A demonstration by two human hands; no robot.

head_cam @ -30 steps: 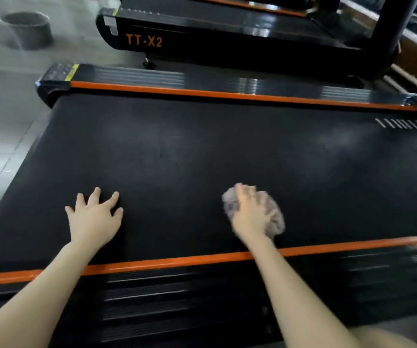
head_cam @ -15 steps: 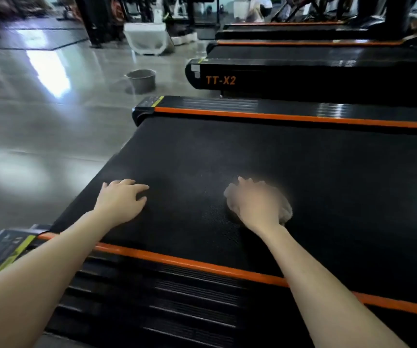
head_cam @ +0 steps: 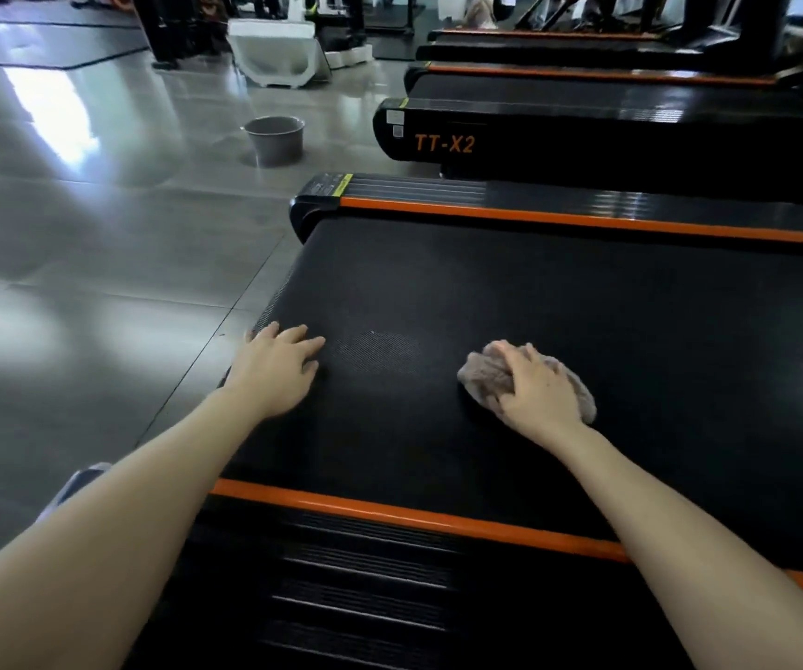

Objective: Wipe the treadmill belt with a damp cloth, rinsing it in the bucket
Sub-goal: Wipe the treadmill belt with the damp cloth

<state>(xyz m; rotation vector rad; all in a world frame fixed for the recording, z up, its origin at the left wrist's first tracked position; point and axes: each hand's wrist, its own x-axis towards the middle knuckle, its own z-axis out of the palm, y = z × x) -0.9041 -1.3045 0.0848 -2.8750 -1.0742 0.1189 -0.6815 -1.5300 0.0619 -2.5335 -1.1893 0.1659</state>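
While the left hand (head_cam: pixel 277 367) rests fingers spread near the belt (head_cam: pixel 583 331) end, the right hand (head_cam: pixel 537 391) clamps the cloth (head_cam: pixel 479 374), the bucket (head_cam: pixel 274 139) apparently far-left, nearer the left.

black belt (head_cam: pixel 559 307), beige cloth (head_cam: pixel 481 377), grey bucket (head_cam: pixel 276 140)

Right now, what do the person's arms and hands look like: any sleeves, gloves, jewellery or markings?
Both forearms are bare to the frame edge, with no sleeves in view. The left hand and right hand wear no gloves. No watch, rings, bracelets or markings are visible.
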